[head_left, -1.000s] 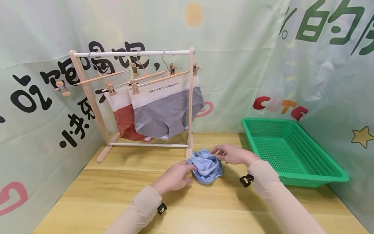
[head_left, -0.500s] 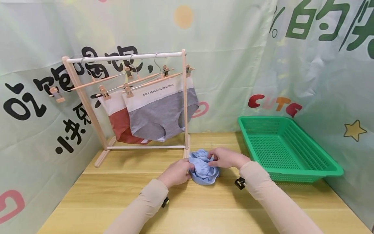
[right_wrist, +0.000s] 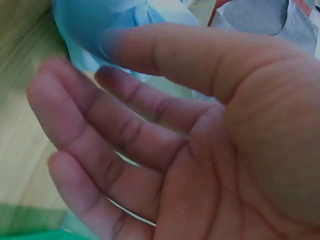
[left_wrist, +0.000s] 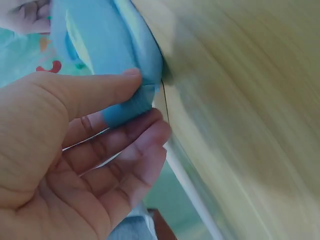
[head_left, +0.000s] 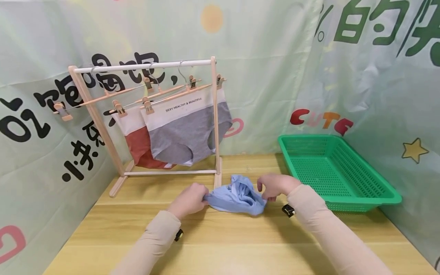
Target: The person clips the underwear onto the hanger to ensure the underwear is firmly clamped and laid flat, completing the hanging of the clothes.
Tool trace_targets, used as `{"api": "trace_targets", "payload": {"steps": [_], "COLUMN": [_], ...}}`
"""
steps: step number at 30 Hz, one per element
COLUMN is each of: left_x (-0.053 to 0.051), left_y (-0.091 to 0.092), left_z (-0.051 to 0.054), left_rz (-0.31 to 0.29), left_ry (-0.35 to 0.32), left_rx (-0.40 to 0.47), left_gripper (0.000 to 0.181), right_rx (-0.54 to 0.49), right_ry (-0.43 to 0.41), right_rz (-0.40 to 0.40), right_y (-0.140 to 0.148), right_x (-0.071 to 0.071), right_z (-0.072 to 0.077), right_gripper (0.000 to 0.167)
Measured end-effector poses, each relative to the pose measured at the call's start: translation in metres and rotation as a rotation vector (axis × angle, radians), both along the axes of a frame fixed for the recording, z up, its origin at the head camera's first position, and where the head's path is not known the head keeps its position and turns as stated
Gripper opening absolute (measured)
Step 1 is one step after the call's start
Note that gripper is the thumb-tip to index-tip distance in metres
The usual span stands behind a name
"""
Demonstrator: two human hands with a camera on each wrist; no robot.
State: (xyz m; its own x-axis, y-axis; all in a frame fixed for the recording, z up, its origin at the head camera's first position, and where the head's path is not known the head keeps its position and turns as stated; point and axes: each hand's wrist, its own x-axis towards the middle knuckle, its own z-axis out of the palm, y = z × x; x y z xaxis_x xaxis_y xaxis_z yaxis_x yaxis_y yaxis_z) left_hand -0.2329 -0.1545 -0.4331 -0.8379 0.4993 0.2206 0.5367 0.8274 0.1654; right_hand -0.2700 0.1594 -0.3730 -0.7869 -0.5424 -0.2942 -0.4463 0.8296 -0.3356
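A crumpled piece of light blue underwear [head_left: 237,196] lies on the table in front of the drying rack's right foot. My left hand [head_left: 190,199] pinches its left end between thumb and fingers; the left wrist view shows the blue fabric [left_wrist: 107,45] caught under the thumb. At the other end is my right hand [head_left: 277,187], its fingers bent loosely. In the right wrist view a gap shows between thumb and fingers, and the thumb tip overlaps the blue cloth [right_wrist: 95,25]; whether it touches is unclear.
A wooden rack [head_left: 215,122] stands at the back left. Grey briefs [head_left: 192,131] and red briefs [head_left: 137,145] hang from clip hangers on it, beside a bare hanger [head_left: 110,95]. To the right sits a green plastic basket [head_left: 364,200]. Printed cloth walls enclose the table.
The blue underwear has gone from a round bundle to a wider, stretched shape. My left hand has moved left with its end, and my right hand has shifted right, off the bundle's top.
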Motion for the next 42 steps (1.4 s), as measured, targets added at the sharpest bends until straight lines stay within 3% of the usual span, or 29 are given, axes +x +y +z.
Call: {"api": "trace_targets", "payload": {"steps": [5, 13, 15, 17, 20, 22, 26, 31, 35, 42], "left_x": [0.003, 0.006, 0.005, 0.005, 0.004, 0.003, -0.001, -0.005, -0.007, -0.011], "left_y": [-0.013, -0.020, -0.022, -0.025, -0.034, -0.044, -0.070, -0.096, -0.105, -0.105], "left_z": [0.001, 0.004, 0.005, 0.007, 0.015, 0.023, 0.037, 0.045, 0.045, 0.042], "left_rz": [-0.008, -0.028, -0.041, -0.047, -0.032, -0.002, 0.071, 0.129, 0.159, 0.174], "left_ry": [-0.049, -0.067, -0.046, -0.021, 0.005, 0.011, 0.030, 0.041, 0.004, -0.051], "left_rx": [0.033, 0.053, 0.060, 0.069, 0.099, 0.125, 0.187, 0.212, 0.233, 0.293], "left_gripper": [0.039, 0.040, 0.038, 0.035, 0.030, 0.027, 0.029, 0.035, 0.030, 0.026], "right_rx": [-0.001, 0.006, 0.019, 0.012, -0.039, -0.080, -0.096, -0.076, -0.091, -0.113], "right_ry": [0.157, 0.357, 0.402, 0.427, 0.447, 0.465, 0.493, 0.465, 0.426, 0.353], "right_rz": [0.072, 0.155, 0.183, 0.217, 0.256, 0.243, 0.122, -0.008, -0.041, 0.041], "right_y": [-0.017, -0.052, -0.057, -0.059, -0.054, -0.046, -0.020, 0.015, 0.031, 0.030], "right_x": [-0.008, -0.018, -0.021, -0.027, -0.038, -0.045, -0.054, -0.061, -0.063, -0.062], "right_z": [-0.004, -0.021, -0.024, -0.027, -0.024, -0.017, 0.010, 0.035, 0.038, 0.031], "right_gripper": [0.032, 0.052, 0.046, 0.030, 0.007, 0.008, 0.009, 0.012, 0.016, 0.019]}}
